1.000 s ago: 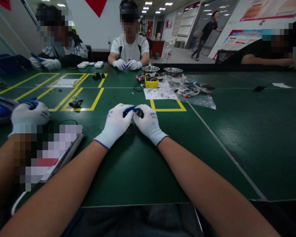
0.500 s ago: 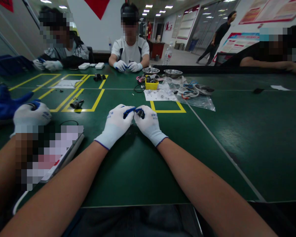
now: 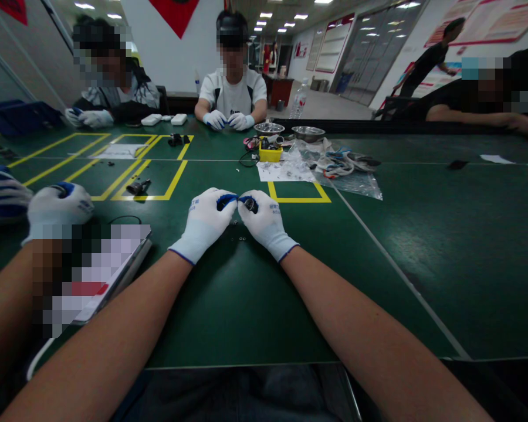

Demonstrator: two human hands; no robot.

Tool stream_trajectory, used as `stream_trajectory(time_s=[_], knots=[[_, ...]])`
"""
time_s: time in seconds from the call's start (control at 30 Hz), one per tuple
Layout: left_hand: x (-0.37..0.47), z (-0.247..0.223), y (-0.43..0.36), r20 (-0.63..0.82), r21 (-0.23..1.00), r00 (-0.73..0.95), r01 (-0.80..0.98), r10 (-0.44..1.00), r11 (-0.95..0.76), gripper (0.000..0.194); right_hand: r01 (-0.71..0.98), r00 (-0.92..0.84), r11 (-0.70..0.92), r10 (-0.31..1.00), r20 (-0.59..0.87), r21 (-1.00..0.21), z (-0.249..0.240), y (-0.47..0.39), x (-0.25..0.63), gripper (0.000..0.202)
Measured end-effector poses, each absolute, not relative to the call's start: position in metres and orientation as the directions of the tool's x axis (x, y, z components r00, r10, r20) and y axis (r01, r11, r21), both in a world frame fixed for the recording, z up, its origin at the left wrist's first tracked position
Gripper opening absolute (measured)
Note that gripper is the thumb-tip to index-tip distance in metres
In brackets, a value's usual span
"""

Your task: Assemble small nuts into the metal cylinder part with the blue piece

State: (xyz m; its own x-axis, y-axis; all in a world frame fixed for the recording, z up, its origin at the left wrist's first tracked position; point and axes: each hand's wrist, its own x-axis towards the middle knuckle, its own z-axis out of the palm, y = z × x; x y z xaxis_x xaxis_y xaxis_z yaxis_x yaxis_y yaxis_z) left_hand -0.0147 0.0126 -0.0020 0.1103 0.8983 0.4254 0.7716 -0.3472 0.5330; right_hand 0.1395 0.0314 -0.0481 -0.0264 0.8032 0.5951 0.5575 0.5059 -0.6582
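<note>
My right hand (image 3: 264, 220), in a white glove with blue palm, is closed around a small dark cylindrical part (image 3: 250, 204) with a shiny round rim at its end. My left hand (image 3: 209, 220), gloved the same way, is closed with its thumb and fingertips pinched together against the right fingertips. What the left fingers hold, if anything, is hidden. Both hands are just above the green table (image 3: 246, 305). Under them lie a few tiny ring-like pieces (image 3: 242, 238).
A phone-like device (image 3: 127, 275) with a white cable lies left, beside a co-worker's gloved hand (image 3: 59, 211). Ahead are a black part (image 3: 138, 186), a yellow box (image 3: 270, 154), metal bowls (image 3: 308, 133), a plastic bag (image 3: 365, 184) and a bottle (image 3: 299, 99). Other people sit around.
My hands stay nearly in place, with slight finger movement. The blue-palmed glove at the far left has turned and drawn back left. A walking person has moved right.
</note>
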Motion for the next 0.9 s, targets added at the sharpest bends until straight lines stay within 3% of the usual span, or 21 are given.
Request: stream_trajectory(time_s=[0.3, 0.57, 0.9], knots=[[-0.0182, -0.0082, 0.0176, 0.403, 0.599, 0.123, 0.714, 0.907, -0.363, 0.029, 0.56, -0.02, 0.494, 0.811, 0.585, -0.665, -0.049, 0.0321, 0.139, 0.009], [-0.0166, -0.0066, 0.0126, 0.483, 0.477, 0.161, 0.776, 0.861, -0.413, 0.028, 0.568, -0.038, 0.484, 0.823, 0.567, -0.665, -0.0462, 0.0306, 0.1382, 0.009], [-0.018, -0.0012, 0.0121, 0.591, 0.536, 0.016, 0.739, 0.806, -0.408, 0.021, 0.513, 0.008, 0.502, 0.809, 0.588, -0.697, -0.0454, 0.0313, 0.1384, 0.011]])
